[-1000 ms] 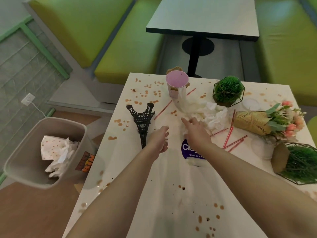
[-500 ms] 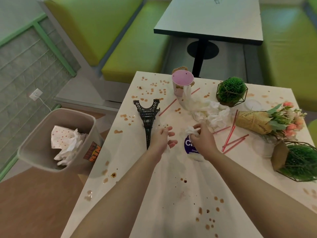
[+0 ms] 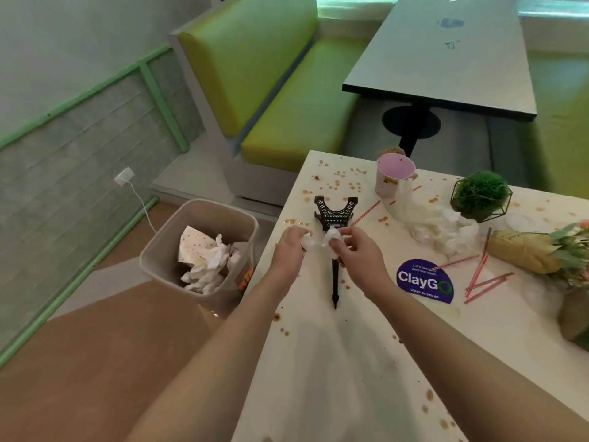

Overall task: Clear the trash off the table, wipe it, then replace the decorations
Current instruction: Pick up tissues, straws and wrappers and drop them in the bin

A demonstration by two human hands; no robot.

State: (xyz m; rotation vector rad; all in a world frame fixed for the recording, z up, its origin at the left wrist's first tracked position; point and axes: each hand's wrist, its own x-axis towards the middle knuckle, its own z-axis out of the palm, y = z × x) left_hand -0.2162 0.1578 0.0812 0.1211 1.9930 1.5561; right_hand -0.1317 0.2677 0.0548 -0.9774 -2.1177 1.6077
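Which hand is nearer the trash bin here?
Left. The left hand holds tissue at the table's bin-side edge, just right of the trash bin; the right hand is farther in over the table.

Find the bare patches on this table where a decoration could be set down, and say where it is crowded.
Free: the near stretch of the table between the forearms, below the Eiffel Tower model and the ClayGo sticker, though stained. Crowded: the far right, with the tissue pile, pink cup, red straws, bouquet and caged plant.
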